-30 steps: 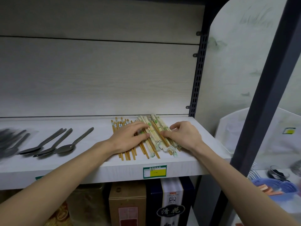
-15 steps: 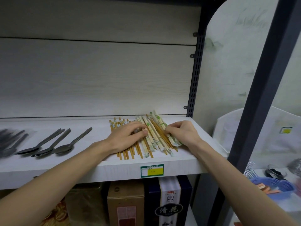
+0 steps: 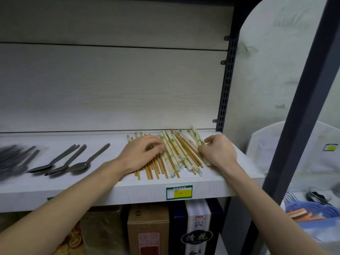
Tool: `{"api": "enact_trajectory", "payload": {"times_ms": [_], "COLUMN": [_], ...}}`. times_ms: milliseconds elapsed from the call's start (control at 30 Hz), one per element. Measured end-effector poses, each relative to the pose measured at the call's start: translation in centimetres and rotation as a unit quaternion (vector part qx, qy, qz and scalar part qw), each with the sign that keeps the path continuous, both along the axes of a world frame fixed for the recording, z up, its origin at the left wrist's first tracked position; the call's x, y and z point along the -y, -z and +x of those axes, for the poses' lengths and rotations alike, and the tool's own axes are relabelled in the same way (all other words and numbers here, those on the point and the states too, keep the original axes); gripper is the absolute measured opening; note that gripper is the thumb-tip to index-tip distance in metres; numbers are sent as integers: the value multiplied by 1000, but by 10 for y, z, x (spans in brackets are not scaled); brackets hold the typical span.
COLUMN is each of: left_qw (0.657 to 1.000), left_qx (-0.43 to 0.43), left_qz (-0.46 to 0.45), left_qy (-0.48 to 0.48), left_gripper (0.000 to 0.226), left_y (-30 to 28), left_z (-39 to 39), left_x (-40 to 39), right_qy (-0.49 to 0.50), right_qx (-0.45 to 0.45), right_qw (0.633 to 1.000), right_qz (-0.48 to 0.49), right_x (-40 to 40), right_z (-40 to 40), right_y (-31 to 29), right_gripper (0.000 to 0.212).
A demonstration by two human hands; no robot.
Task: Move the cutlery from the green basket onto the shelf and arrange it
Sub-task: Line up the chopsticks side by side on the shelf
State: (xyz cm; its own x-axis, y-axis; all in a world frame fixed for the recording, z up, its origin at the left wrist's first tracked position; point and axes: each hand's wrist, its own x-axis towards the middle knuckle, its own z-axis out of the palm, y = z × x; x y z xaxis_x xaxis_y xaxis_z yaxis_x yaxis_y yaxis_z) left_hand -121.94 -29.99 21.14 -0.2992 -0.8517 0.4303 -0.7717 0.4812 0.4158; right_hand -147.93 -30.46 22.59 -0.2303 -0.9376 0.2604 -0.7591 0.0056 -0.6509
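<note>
**A:** Where do you stand with the cutlery?

**B:** Much of it looks to be on the shelf (image 3: 55,188) already. You have three spoons (image 3: 70,162) laid side by side left of centre, with more dark cutlery (image 3: 12,159) blurred at the far left. The chopsticks (image 3: 173,153), bare brown ones and paper-wrapped pairs, lie in a loose fan on the right part of the shelf, between your hands.

**A:** And your hands?

**B:** Your left hand (image 3: 141,153) rests palm down on the bare brown sticks, fingers gently bent and spread, pressing rather than gripping. Your right hand (image 3: 219,151) is at the right edge of the fan, fingers curled in on the outermost wrapped pairs; it seems to pinch them, though the fingertips are partly hidden.

**A:** So what remains?

**B:** By my reading, you are in the arranging stage for the chopsticks: they cross each other and the ends are uneven, so they need squaring up. I cannot see a green basket here. A bluish basket (image 3: 312,210) at the lower right holds forks (image 3: 289,195), so more may be waiting to be moved.
</note>
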Motion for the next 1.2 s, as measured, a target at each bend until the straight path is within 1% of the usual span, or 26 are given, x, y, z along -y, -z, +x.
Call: {"api": "enact_trajectory", "payload": {"times_ms": [67,167,267,333,433,533,600,667,733,833,900,1000,1200], "left_qw": [1000,1000,999,999,999,999,999,999,999,1000,999,999,998], "left_qx": [-19,1,2,4,3,-2,-2,-3,-1,5,16,35,54], "left_qz": [11,17,17,17,22,30,30,33,29,18,23,35,43], "left_qy": [11,26,31,30,31,32,30,29,29,24,18,15,9], "left_gripper": [31,30,30,30,31,32,32,32,30,26,27,33,39], "left_y": [0,-2,-3,-3,-2,-2,-3,-3,-4,-4,-3,-2,-1], "left_z": [2,-1,-2,-2,-2,-2,-3,-4,-4,-3,-2,-3,-2], "left_x": [0,-2,-2,-2,-2,-3,-3,-4,-4,-2,-1,0,1], "right_qy": [-1,-19,-64,-103,-118,-106,-142,-175,-183,-179,-173,-168,-180], "right_qx": [3,32,62,55,3,-70,-83,-118,-166,-202,-199,-171,-110], "right_qw": [1000,999,995,992,992,991,984,974,965,960,962,969,977], "right_qz": [-2,10,33,44,43,-33,-67,-79,-83,-77,-72,-62,-38], "right_x": [-1,-4,-9,-12,-12,-14,-16,-18,-21,-23,-23,-22,-21], "right_z": [-1,-5,-13,-18,-19,-9,1,13,25,37,39,39,39], "right_y": [-1,-4,-13,-19,-20,-11,-9,-9,-10,-8,-6,-6,-6], "right_gripper": [40,35,16,13,22,30,34,44,51,52,47,37,27]}}
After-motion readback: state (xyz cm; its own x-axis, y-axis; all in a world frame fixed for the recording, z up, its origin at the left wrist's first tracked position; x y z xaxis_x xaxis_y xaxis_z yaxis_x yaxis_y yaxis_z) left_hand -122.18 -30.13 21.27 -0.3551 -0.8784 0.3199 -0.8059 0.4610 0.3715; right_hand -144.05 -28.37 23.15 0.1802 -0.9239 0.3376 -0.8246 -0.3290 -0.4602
